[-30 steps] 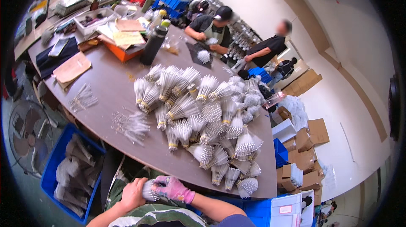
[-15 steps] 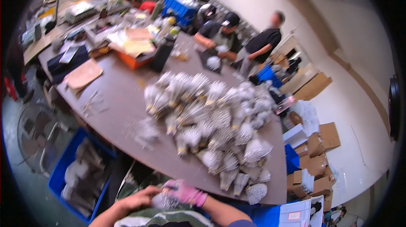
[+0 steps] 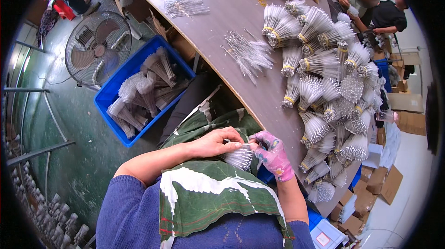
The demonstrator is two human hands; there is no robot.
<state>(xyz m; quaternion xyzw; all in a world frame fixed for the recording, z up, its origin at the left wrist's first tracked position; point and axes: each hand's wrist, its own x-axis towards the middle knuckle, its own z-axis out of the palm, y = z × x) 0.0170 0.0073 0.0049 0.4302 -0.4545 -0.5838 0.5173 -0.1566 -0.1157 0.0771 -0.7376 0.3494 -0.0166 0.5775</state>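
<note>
Over my lap, a bundle of thin wire-handled brushes (image 3: 238,157) rests under my bare left hand (image 3: 217,142), which is closed around it with the thumb on top. The silvery loop ends fan toward the lower right. My right hand (image 3: 274,157), in a pink flowered glove, is at the bundle's right edge. Its thumb and forefinger are pinched together; what lies between them is too small to make out. Ahead on the table, loose wire brushes (image 3: 248,53) lie spread out. To their right is a big heap of brush bundles (image 3: 320,89), several bound with yellow bands.
The brown table (image 3: 232,19) has its edge just ahead of my lap. More loose brushes (image 3: 187,4) lie at its far left. A blue crate (image 3: 112,118) of bundles stands on the floor at left, beside a fan (image 3: 98,49). Co-workers and cardboard boxes (image 3: 391,184) are at right.
My view has tilted downward and swung, so my hands and lap appear higher in the picture. Both hands stay together at the bundle. The right fingers now pinch at its edge.
</note>
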